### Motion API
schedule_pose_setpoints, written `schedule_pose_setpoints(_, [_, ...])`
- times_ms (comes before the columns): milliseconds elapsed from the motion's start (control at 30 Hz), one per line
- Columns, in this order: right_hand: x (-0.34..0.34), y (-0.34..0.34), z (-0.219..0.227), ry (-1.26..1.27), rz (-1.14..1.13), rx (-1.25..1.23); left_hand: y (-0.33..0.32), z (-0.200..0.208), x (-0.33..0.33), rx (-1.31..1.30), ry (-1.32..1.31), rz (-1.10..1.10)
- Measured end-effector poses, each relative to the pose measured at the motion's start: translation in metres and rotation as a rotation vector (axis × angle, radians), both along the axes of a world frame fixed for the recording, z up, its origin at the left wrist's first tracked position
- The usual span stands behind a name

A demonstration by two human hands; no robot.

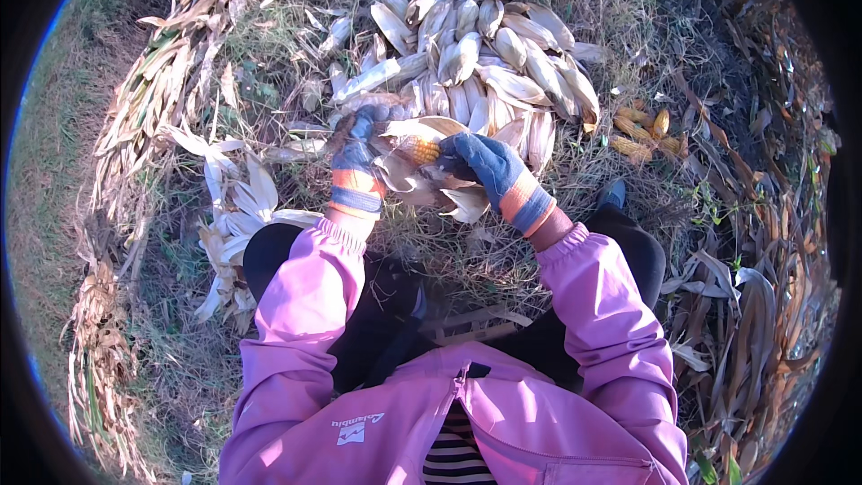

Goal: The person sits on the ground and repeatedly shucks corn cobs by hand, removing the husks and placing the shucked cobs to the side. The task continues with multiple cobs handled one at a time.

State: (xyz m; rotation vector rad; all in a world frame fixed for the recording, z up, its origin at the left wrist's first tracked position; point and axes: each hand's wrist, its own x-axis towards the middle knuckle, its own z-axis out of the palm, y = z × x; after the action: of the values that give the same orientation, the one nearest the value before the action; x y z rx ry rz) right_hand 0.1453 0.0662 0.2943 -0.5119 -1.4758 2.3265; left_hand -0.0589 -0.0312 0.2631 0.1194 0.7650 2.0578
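Note:
Between my two gloved hands is an ear of corn [425, 152], its yellow kernels partly bare and pale dry husk spread around it. My left hand [356, 148], in a blue and orange work glove, closes on the husk and silk at the ear's left side; its fingers are partly blurred. At the right end, my right hand [485, 162], gloved alike, grips the ear and its peeled husk leaves. Just beyond them lies a heap of unhusked corn ears [476, 54].
Several husked yellow ears [639, 133] lie on the ground to the right. Loose husks [242, 207] are scattered at my left. Dry stalks and leaves [148, 117] form a row on the far left, with more dry corn leaves [754, 305] along the right. My bent knees flank the work.

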Motion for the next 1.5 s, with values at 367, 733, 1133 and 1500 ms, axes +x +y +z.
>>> schedule_pose_setpoints(367, [-0.014, -0.025, -0.015, -0.361, -0.311, 0.876, -0.008, -0.001, 0.02, 0.056, -0.06, -0.068])
schedule_pose_setpoints(733, [-0.02, -0.017, -0.025, -0.235, -0.493, 0.84, -0.011, 0.018, 0.049, -0.08, -0.126, -0.351])
schedule_pose_setpoints(1133, [-0.012, 0.04, -0.036, 0.073, -0.499, -0.121, -0.019, -0.031, 0.015, 0.338, 0.347, -0.583])
schedule_pose_setpoints(1500, [0.007, 0.059, -0.03, 0.033, -0.623, -0.185, -0.036, -0.01, -0.025, -0.061, 0.439, -0.059])
